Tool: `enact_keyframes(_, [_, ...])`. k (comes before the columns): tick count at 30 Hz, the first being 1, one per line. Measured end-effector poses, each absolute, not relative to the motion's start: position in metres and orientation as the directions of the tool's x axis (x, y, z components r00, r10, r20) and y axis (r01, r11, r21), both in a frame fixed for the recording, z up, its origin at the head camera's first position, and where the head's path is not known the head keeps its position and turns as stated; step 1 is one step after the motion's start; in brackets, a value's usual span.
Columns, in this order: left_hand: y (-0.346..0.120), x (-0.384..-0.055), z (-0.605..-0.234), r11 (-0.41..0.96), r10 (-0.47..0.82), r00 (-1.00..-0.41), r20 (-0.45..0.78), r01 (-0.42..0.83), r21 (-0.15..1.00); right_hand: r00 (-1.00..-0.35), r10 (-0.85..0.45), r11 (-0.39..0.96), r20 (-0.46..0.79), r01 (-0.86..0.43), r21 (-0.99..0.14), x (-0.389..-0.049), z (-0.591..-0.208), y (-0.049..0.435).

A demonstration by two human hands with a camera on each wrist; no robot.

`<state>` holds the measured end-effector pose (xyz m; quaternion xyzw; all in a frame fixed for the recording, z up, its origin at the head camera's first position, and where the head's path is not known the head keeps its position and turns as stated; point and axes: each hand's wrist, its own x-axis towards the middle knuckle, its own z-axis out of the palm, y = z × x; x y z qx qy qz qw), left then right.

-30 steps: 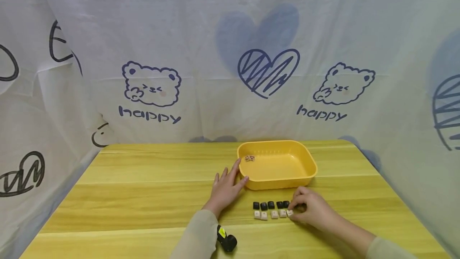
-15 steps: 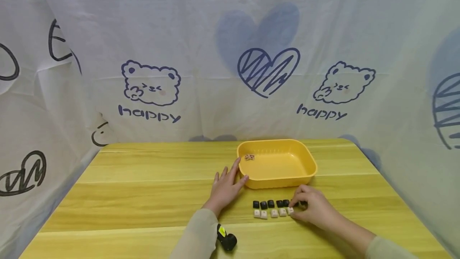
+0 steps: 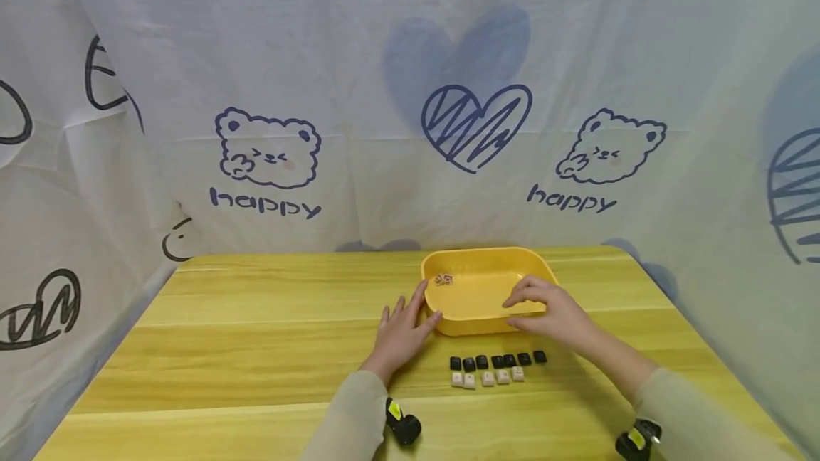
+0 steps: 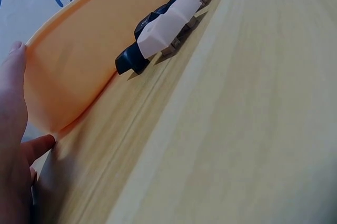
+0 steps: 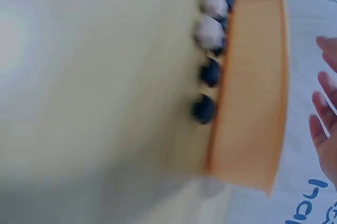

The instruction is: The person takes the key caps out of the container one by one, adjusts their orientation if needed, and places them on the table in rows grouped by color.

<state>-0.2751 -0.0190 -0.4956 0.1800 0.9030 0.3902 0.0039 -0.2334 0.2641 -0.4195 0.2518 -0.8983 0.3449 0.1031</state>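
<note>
My left hand (image 3: pixel 400 336) rests against the left side of a yellow plastic tray (image 3: pixel 490 326), its fingers spread and thumb at the near rim. The left wrist view shows its fingertips (image 4: pixel 45 144) touching the tray wall. My right hand (image 3: pixel 554 308) hovers over the tray's near right rim, thumb and fingers apart with nothing visible between them. In front of the tray lie a row of black keycaps (image 3: pixel 482 362) and, nearer, a shorter row of white keycaps (image 3: pixel 488 378). Inside the tray's left end sit a few small brown-and-white pieces (image 3: pixel 444 279).
Everything stands on a yellow wood-grain table (image 3: pixel 256 347). A printed white cloth (image 3: pixel 371 183) hangs right behind its far edge. Black camera mounts sit at both wrists, the left mount (image 3: pixel 403 424) close to the tabletop.
My right hand has left the right end of the white keycap row, rising and moving away to above the tray. The rightmost black keycaps are uncovered. My left hand stays put.
</note>
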Motion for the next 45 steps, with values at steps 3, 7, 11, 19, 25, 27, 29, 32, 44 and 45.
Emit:
enact_keyframes(3, [-0.021,-0.277,-0.496,0.629,0.334,-0.933,0.134,0.327,0.705,-0.876,-0.393,0.644,0.278,-0.478,-0.597,-0.258,-0.411,0.252])
enact_keyframes(7, [-0.022,-0.279,-0.498,0.641,0.334,-0.934,0.131,0.326,0.695,-0.893,-0.42,0.678,0.161,-0.427,-0.598,-0.29,-0.41,0.233])
enact_keyframes(11, [-0.023,-0.278,-0.496,0.645,0.337,-0.933,0.127,0.327,0.691,-0.876,-0.48,0.703,0.049,-0.418,-0.575,-0.318,-0.411,0.216])
enact_keyframes(19, [-0.019,-0.275,-0.497,0.644,0.34,-0.931,0.137,0.336,0.687,-0.823,-0.565,0.684,-0.059,-0.427,-0.592,-0.351,-0.42,0.201])
enact_keyframes(25, [-0.019,-0.274,-0.499,0.634,0.335,-0.93,0.148,0.339,0.695,-0.801,-0.596,0.655,-0.06,-0.441,-0.614,-0.365,-0.433,0.199])
enact_keyframes(27, [-0.019,-0.275,-0.5,0.638,0.331,-0.932,0.15,0.338,0.692,-0.798,-0.599,0.651,-0.059,-0.443,-0.616,-0.368,-0.436,0.198])
enact_keyframes(29, [-0.02,-0.276,-0.499,0.64,0.327,-0.932,0.154,0.339,0.689,-0.804,-0.59,0.666,-0.069,-0.438,-0.604,-0.37,-0.437,0.196])
enact_keyframes(32, [-0.019,-0.276,-0.498,0.638,0.326,-0.934,0.147,0.332,0.695,-0.812,-0.576,0.692,-0.096,-0.421,-0.587,-0.369,-0.439,0.196])
enact_keyframes(44, [-0.018,-0.276,-0.495,0.643,0.321,-0.937,0.136,0.321,0.695,-0.781,-0.625,0.644,-0.008,-0.509,-0.571,-0.348,-0.426,0.212])
enact_keyframes(45, [-0.019,-0.276,-0.495,0.647,0.318,-0.939,0.133,0.317,0.694,-0.771,-0.637,0.638,0.003,-0.529,-0.56,-0.345,-0.422,0.213])
